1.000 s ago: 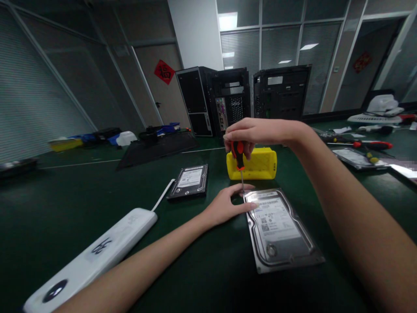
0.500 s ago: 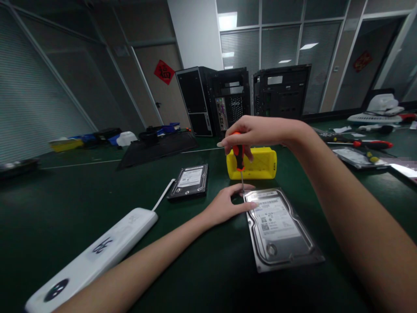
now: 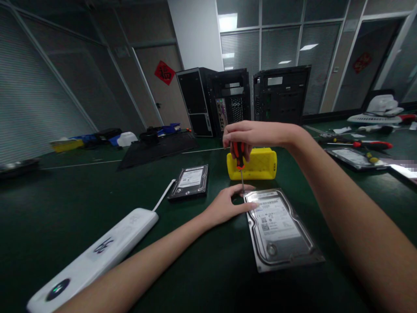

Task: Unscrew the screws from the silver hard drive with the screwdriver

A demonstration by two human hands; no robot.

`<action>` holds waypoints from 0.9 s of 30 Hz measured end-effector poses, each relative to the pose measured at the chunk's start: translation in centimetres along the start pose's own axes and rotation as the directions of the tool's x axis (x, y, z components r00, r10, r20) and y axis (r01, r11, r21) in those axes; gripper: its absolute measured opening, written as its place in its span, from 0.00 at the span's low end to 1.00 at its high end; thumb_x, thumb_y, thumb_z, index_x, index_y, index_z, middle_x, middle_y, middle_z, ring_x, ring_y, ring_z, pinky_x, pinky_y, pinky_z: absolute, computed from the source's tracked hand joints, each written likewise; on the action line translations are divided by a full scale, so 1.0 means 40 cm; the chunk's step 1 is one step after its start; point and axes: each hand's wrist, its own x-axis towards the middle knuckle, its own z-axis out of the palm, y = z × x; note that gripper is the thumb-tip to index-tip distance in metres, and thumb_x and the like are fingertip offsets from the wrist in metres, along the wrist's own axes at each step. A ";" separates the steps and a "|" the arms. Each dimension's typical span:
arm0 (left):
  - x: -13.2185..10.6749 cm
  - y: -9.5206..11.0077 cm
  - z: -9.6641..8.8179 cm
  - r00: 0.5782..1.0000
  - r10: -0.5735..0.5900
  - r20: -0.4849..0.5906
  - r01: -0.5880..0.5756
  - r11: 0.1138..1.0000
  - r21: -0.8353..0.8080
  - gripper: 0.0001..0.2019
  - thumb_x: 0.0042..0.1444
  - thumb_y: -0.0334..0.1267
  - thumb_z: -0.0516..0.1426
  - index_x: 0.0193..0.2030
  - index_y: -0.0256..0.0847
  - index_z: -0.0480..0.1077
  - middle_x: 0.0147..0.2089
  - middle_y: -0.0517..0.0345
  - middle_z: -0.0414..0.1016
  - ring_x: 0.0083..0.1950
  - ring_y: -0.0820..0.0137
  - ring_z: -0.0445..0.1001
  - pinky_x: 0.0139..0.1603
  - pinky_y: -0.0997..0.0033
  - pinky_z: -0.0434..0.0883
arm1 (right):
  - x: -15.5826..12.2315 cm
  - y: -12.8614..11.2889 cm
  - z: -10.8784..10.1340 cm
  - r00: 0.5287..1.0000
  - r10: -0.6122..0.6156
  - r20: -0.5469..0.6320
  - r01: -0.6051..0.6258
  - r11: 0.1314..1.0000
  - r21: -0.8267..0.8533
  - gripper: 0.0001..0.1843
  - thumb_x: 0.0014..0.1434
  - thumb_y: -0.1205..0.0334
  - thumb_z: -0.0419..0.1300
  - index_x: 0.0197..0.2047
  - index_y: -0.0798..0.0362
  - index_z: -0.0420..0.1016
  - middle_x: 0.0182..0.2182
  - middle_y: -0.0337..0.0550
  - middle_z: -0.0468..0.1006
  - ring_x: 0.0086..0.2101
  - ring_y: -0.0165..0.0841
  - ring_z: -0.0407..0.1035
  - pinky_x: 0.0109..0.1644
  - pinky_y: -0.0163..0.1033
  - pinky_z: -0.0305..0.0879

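A silver hard drive (image 3: 276,230) with a white label lies flat on the green table in front of me. My left hand (image 3: 226,204) grips its far left corner, thumb on the top face and fingers along the far edge. From above, my right hand (image 3: 241,134) is closed round the red and black handle of a screwdriver (image 3: 240,158). The screwdriver stands upright, its shaft reaching down to the drive's far left corner. What the tip touches is too small to tell. Right behind it sits a yellow bin (image 3: 260,165).
A second hard drive (image 3: 190,180) lies to the left, near a white power bank (image 3: 97,256) with a short white cable. Black computer cases (image 3: 228,100) stand at the back. Farther right are another hard drive (image 3: 353,157) and red-handled pliers (image 3: 381,144).
My right hand has turned and its fingers have folded in more round the screwdriver handle. The left hand and the hard drive have stayed in place.
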 end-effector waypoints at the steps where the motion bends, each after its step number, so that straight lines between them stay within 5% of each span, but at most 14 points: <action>1: 0.000 0.000 0.000 1.000 0.002 -0.001 -0.002 1.000 0.000 0.25 0.51 0.48 0.59 0.54 0.41 0.66 0.53 0.53 0.71 0.52 0.62 0.69 0.54 0.61 0.64 | 0.002 -0.002 0.003 1.000 -0.020 -0.008 0.020 1.000 -0.010 0.11 0.63 0.61 0.45 0.39 0.56 0.67 0.35 0.45 0.74 0.25 0.25 0.69 0.24 0.27 0.64; 19: -0.002 0.004 0.000 1.000 -0.002 0.000 0.002 1.000 0.008 0.24 0.51 0.49 0.59 0.54 0.42 0.66 0.53 0.54 0.71 0.53 0.61 0.68 0.53 0.62 0.64 | 0.007 0.001 0.011 0.996 -0.065 -0.069 0.057 0.993 -0.104 0.15 0.62 0.55 0.48 0.37 0.58 0.67 0.32 0.45 0.71 0.23 0.23 0.66 0.20 0.27 0.62; 27: 0.001 -0.005 0.001 1.000 0.013 0.009 -0.013 1.000 0.004 0.24 0.51 0.48 0.59 0.54 0.41 0.66 0.53 0.54 0.71 0.53 0.62 0.68 0.54 0.63 0.63 | -0.004 0.003 0.002 0.999 -0.037 -0.022 0.034 0.991 -0.132 0.09 0.60 0.64 0.50 0.44 0.56 0.65 0.33 0.44 0.71 0.23 0.25 0.67 0.23 0.29 0.64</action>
